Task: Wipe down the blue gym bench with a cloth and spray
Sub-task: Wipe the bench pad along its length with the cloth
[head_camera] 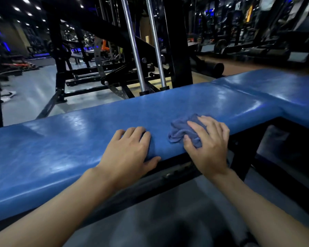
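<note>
The long blue padded gym bench (78, 139) runs across the view from lower left to upper right, its vinyl shiny. A crumpled blue-grey cloth (181, 130) lies on the pad near its front edge. My right hand (208, 141) lies on top of the cloth with fingers spread, pressing it onto the pad. My left hand (130, 151) rests flat on the bench just left of the cloth, fingers together and thumb hooked over the front edge. No spray bottle is in view.
A black weight machine frame (178, 41) with two chrome guide rods (134, 45) stands right behind the bench. The bench's black steel frame (239, 157) shows under the pad at right. Grey floor (30, 93) lies beyond, with more gym machines at the back.
</note>
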